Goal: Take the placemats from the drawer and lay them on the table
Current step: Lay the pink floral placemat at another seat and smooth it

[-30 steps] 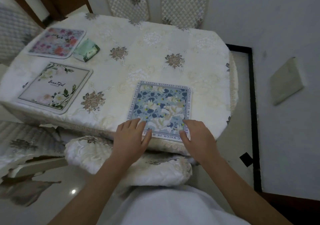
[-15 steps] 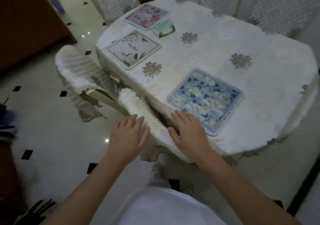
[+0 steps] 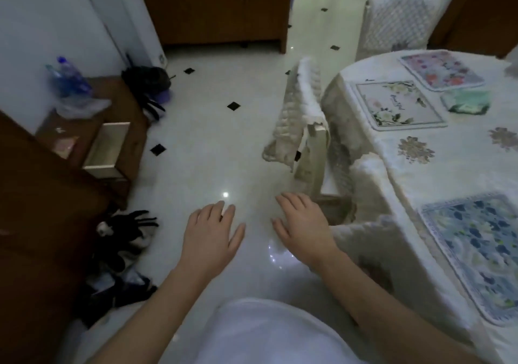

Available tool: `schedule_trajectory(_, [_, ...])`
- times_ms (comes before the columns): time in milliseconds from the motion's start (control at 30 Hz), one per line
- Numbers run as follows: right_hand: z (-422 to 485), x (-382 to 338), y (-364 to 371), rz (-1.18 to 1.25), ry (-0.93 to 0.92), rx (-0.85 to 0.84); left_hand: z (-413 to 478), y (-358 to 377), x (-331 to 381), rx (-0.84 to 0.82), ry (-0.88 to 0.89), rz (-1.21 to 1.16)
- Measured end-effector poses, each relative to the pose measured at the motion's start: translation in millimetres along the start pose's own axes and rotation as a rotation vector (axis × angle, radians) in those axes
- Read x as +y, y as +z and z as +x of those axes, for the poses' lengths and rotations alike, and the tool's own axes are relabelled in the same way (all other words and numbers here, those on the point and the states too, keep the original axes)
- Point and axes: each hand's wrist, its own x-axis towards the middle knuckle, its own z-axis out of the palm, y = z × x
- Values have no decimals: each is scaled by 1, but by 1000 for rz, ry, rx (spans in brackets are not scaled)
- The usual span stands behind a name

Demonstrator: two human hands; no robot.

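Three placemats lie on the table [image 3: 437,173] at the right: a blue floral placemat [image 3: 476,248] nearest me, a white "Beautiful" placemat [image 3: 398,106] further back, and a pink floral placemat [image 3: 441,69] at the far end. An open drawer [image 3: 108,149] juts from the brown cabinet at the left. My left hand [image 3: 210,234] and my right hand [image 3: 301,223] hover over the white floor between drawer and table, palms down, fingers spread, holding nothing.
A green packet [image 3: 466,103] lies on the table. Two covered chairs [image 3: 297,114] stand tucked at the table's left side, a third chair [image 3: 398,19] behind. Dark shoes [image 3: 126,234] and a black bag [image 3: 147,79] lie on the floor by the cabinet; bottles [image 3: 70,80] stand on it.
My view has swung left, away from the table toward the cabinet. Both hands left the blue floral placemat and now hang over the floor, empty.
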Motion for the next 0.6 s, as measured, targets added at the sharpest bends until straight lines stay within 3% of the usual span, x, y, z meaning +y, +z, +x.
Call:
schedule_trajectory(267, [46,-97,71,98,-21,-37,-11,14,-121,75,-45,-31])
schedule_trajectory(600, [104,-73,80,81,116,-40,86,26,-162,39,30,-60])
